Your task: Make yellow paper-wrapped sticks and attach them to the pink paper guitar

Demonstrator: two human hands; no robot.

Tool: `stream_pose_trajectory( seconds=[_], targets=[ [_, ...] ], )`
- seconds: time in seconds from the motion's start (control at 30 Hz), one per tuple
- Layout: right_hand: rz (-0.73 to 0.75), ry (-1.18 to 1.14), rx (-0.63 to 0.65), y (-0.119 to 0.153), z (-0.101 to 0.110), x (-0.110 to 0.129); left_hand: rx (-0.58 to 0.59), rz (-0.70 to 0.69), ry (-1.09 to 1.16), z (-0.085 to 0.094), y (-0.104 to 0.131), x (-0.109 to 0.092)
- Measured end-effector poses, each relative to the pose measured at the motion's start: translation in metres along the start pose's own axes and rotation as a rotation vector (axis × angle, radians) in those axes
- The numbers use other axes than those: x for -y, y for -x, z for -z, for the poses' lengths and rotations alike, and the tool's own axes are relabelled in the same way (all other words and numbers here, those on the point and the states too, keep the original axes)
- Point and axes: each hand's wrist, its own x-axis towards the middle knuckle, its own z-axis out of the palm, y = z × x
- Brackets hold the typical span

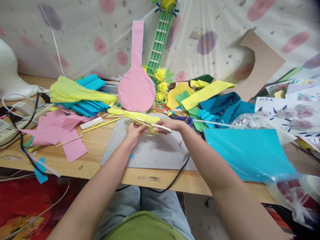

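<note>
Two hands: both busy over the grey cutting mat (150,150), close together near its far edge.
Left hand (133,130): clenched on the near end of a yellow paper strip (142,117), which lies across the mat's far edge and points away to the left.
Right hand (172,125): grasping white-handled scissors (160,127), blades aimed left toward the left hand.
Blade risk: the scissor tips sit just beside the left hand's fingers, so a careless snip could nick them, in my judgement.
Paper risk: the strip looks thin and soft; it could fold between the blades and tear instead of cutting cleanly.
Cable risk: a black cable (175,178) runs across the mat's near edge and under the right forearm; a snag could jerk the cut off line.
Clutter risk: pink paper scraps (58,131), a teal sheet (247,153) and a glue gun (181,118) crowd the desk (95,160); an elbow could sweep something off.
Pink cutout (137,85): stands propped behind the mat, near the strip's far end; a tug on the strip might topple it.
</note>
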Motion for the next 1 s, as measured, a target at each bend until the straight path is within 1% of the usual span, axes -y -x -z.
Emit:
stream_pose_trajectory(
  seconds=[0.2, 0.43, 0.57, 0.73, 0.9, 1.0],
  targets=[
    [-0.014, -0.038, -0.018, 0.001, -0.001, 0.000, 0.011, 0.008, -0.001, 0.000, 0.000, 0.000],
    [-0.019, -0.003, -0.046, 0.004, -0.003, 0.005, -0.004, 0.014, 0.019, -0.001, 0.000, 0.000],
    [-0.016, 0.023, -0.063, 0.004, -0.002, 0.003, -0.015, 0.018, 0.017, -0.002, 0.000, 0.000],
    [-0.001, 0.066, 0.010, 0.004, 0.006, 0.006, 0.001, 0.007, 0.001, -0.003, 0.001, 0.000],
    [-0.039, 0.048, 0.083, 0.003, 0.010, 0.021, 0.022, -0.006, -0.002, -0.005, 0.004, -0.001],
    [-0.077, 0.034, 0.082, -0.001, 0.009, 0.029, 0.043, -0.009, -0.015, -0.006, 0.006, 0.000]
  ],
)
